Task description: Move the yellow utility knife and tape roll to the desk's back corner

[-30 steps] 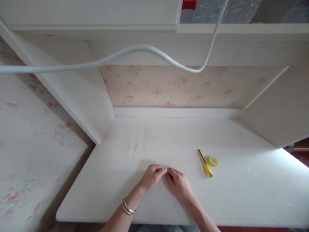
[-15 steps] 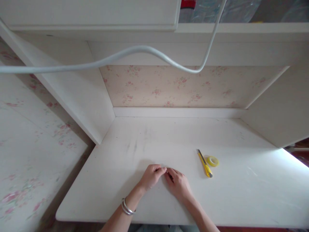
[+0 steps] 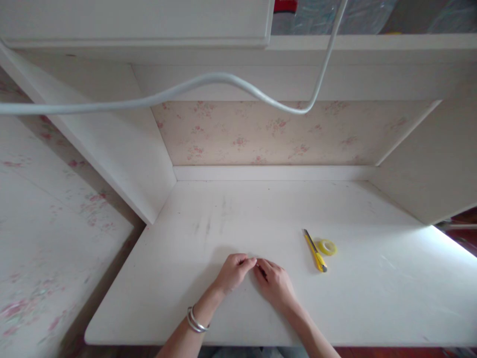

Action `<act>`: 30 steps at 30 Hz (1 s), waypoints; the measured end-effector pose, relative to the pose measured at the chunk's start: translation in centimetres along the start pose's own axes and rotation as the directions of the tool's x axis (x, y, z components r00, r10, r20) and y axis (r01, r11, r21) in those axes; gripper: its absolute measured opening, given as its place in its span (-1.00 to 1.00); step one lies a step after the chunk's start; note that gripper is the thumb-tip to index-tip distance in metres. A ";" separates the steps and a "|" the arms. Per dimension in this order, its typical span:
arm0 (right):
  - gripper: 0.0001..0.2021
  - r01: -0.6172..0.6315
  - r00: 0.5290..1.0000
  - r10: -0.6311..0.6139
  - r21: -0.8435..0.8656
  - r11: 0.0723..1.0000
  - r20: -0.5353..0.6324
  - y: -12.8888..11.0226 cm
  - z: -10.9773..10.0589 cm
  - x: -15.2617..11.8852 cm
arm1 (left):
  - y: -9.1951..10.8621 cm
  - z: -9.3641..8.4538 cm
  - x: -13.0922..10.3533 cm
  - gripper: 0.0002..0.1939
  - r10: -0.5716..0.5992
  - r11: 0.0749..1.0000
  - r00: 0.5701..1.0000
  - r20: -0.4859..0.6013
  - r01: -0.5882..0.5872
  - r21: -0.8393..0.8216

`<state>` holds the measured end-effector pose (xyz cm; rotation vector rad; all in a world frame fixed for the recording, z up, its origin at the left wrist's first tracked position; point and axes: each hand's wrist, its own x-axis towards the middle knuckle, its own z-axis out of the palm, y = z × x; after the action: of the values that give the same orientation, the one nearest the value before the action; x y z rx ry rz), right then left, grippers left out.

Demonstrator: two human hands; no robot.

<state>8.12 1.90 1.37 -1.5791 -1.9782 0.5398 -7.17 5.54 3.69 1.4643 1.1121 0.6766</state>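
Left hand (image 3: 233, 273) against right hand (image 3: 276, 284), plastic (image 3: 365, 17) in cupboard (image 3: 410, 42)

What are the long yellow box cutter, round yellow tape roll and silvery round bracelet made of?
Box cutter: probably smooth plastic, judging by its bright yellow. Tape roll: likely glossy plastic film; it looks slightly see-through. Bracelet: probably polished metal, since it's silvery and catches light.

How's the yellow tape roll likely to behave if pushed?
The yellow tape roll lies flat on the desk, so it'd probably slide rather than roll. It's a small ring with an open centre, so likely light. The cutter sits close beside it; pushed that way, it'd probably bump the cutter.
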 end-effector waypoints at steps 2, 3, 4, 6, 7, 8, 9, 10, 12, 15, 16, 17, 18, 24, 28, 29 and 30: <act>-0.75 -0.004 1.000 0.004 0.005 1.000 -0.002 -0.1 0.0 0.0 | 0.0 0.0 0.0 -0.54 0.001 1.000 1.000 -0.004 -0.001 0.002; -0.74 -0.006 1.000 0.006 0.005 1.000 -0.004 -0.1 -0.1 0.0 | 0.0 0.0 0.0 -0.54 0.002 1.000 1.000 -0.006 -0.002 0.002; -0.74 -0.009 1.000 0.009 0.005 1.000 -0.005 -0.2 -0.1 0.0 | 0.0 0.0 0.0 -0.54 0.003 1.000 1.000 -0.007 -0.003 0.002; -0.74 -0.015 1.000 0.015 0.003 1.000 -0.005 -0.3 -0.2 0.0 | 0.0 0.0 0.0 -0.55 0.003 1.000 1.000 -0.004 -0.003 0.001; -0.74 -0.019 1.000 0.019 0.003 1.000 -0.002 -0.3 -0.3 0.0 | 0.0 0.0 0.0 -0.55 0.002 1.000 1.000 -0.003 -0.002 0.001; -0.74 -0.023 1.000 0.023 0.003 1.000 0.004 -0.4 -0.4 0.0 | 0.0 0.0 0.0 -0.55 0.001 1.000 1.000 -0.005 -0.001 0.003; -0.73 -0.024 1.000 0.024 0.004 1.000 0.012 -0.4 -0.4 0.0 | 0.1 0.0 0.0 -0.55 0.001 1.000 1.000 -0.007 -0.001 0.005; -0.73 -0.024 1.000 0.023 0.006 1.000 0.018 -0.4 -0.4 0.0 | 0.1 0.0 0.0 -0.55 0.002 1.000 1.000 -0.008 -0.002 0.006; -0.73 -0.019 1.000 0.019 0.013 1.000 0.024 -0.4 -0.4 0.0 | 0.1 0.1 0.0 -0.54 0.008 1.000 1.000 -0.008 -0.008 0.007; -0.74 -0.012 1.000 0.012 0.016 1.000 0.012 -0.2 -0.2 -0.1 | 0.0 0.1 0.0 -0.54 0.013 1.000 1.000 -0.004 -0.013 0.003; -0.74 -0.012 1.000 0.012 0.014 1.000 0.006 -0.1 -0.2 -0.1 | 0.0 0.1 0.0 -0.54 0.011 1.000 1.000 -0.005 -0.011 0.004; -0.74 -0.011 1.000 0.011 0.012 1.000 0.004 -0.1 -0.1 0.0 | 0.0 0.1 0.0 -0.54 0.009 1.000 1.000 -0.004 -0.009 0.006; -0.74 -0.012 1.000 0.012 0.011 1.000 0.002 0.0 -0.1 0.0 | 0.0 0.1 0.0 -0.54 0.007 1.000 1.000 -0.005 -0.007 0.006; -0.74 -0.017 1.000 0.017 0.014 1.000 0.005 -0.2 -0.1 0.0 | 0.0 0.1 0.0 -0.54 0.009 1.000 1.000 -0.014 -0.009 0.001; -0.75 -0.008 1.000 0.008 0.007 1.000 -0.002 -0.1 -0.1 0.0 | 0.0 0.2 0.1 -0.55 0.011 1.000 1.000 -0.009 -0.011 -0.008; -0.75 -0.004 1.000 0.004 0.009 1.000 -0.005 -0.1 -0.1 0.0 | 0.0 0.2 0.1 -0.55 0.010 1.000 1.000 -0.010 -0.010 -0.009; -0.76 0.000 1.000 0.000 0.010 1.000 -0.010 0.0 -0.1 0.0 | 0.0 0.2 0.1 -0.55 0.009 1.000 1.000 -0.014 -0.009 -0.008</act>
<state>8.15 1.88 1.46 -1.5733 -1.9654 0.5404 -6.97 5.55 3.68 1.4604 1.1123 0.6977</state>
